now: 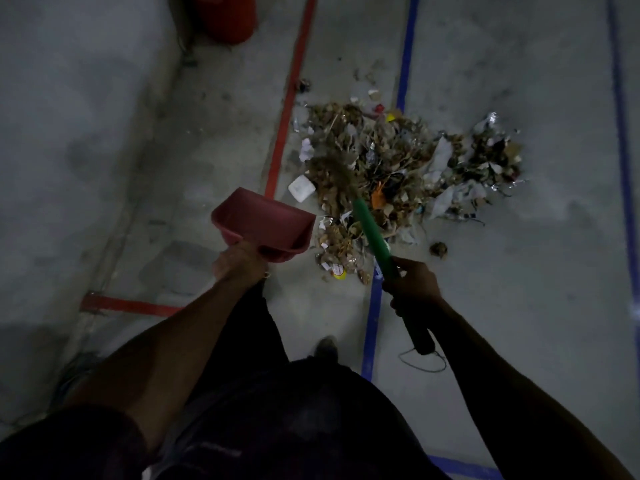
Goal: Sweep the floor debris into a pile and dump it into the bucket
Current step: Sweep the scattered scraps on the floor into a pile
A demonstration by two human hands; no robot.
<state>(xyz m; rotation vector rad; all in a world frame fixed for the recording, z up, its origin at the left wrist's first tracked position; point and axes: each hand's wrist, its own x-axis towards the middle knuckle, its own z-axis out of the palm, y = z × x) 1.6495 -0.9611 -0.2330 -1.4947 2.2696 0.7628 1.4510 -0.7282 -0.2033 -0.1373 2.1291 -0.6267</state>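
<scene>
A pile of debris, dry leaves, paper scraps and foil, lies on the grey floor ahead of me. My left hand grips the handle of a red dustpan, held above the floor at the pile's left edge, its mouth facing the pile. My right hand grips a broom by its green and dark handle. The broom's blurred bristle head is over the left part of the pile. A red bucket stands at the far top, partly cut off by the frame.
Red tape and blue tape lines run along the concrete floor; another blue line is at the right. A white square piece lies beside the pile. My foot is below the pile. A cord loop hangs from the broom's end.
</scene>
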